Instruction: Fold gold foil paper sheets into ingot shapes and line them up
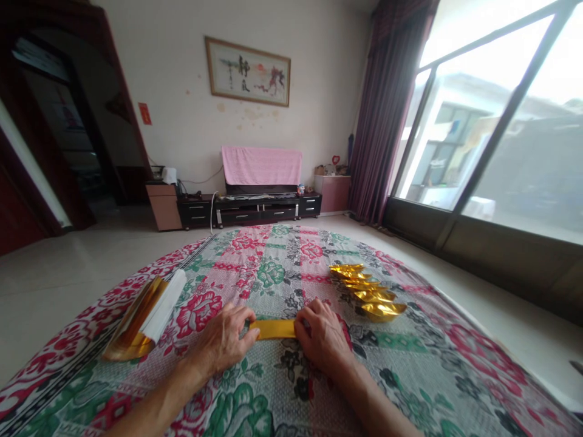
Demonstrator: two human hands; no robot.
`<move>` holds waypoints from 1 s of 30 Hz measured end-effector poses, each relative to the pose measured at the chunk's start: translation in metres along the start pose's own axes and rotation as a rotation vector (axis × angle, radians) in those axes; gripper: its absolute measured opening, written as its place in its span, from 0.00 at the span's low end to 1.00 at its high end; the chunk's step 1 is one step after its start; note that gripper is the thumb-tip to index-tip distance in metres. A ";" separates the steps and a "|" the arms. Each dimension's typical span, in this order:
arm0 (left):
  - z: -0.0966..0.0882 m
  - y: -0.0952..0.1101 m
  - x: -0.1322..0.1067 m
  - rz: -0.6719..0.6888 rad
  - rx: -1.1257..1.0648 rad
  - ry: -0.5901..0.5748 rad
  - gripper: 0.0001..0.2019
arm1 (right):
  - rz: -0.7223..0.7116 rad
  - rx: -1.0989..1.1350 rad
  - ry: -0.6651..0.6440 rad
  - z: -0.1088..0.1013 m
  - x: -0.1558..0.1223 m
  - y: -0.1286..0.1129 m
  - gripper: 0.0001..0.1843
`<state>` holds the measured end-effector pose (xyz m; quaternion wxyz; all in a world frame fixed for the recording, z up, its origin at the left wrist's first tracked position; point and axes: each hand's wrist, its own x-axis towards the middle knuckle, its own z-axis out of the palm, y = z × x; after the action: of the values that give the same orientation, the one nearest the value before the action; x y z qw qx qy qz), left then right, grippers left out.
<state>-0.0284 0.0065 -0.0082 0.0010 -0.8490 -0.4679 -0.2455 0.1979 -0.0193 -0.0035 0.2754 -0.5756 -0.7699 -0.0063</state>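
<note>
A folded strip of gold paper (pixel 276 329) stretches flat between my two hands, just above or on the flowered cloth. My left hand (pixel 231 332) pinches its left end with thumb and fingers. At the other end, my right hand (pixel 321 334) grips the strip, its fingers curled over the edge. To the right stands a row of several folded gold paper ingots (pixel 384 311), shiny and boat-shaped. Left of my hands lies a stack of gold paper sheets (pixel 132 331), partly curled, with a white paper edge (pixel 164 309) along its right side.
The flowered tablecloth (pixel 241 406) covers the round table under my hands. Across the room stand a low black cabinet (pixel 259 212) and a screen shape under a pink cloth (pixel 262 165). A purple curtain (pixel 382 109) and large window (pixel 501 139) are on the right.
</note>
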 end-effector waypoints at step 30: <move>-0.015 0.002 0.000 -0.009 -0.116 -0.131 0.07 | -0.081 0.089 -0.105 0.001 0.001 -0.011 0.11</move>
<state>-0.0328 0.0016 0.0052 -0.0798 -0.8598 -0.4557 -0.2161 0.1870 -0.0219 -0.0009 0.2595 -0.5306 -0.8056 0.0470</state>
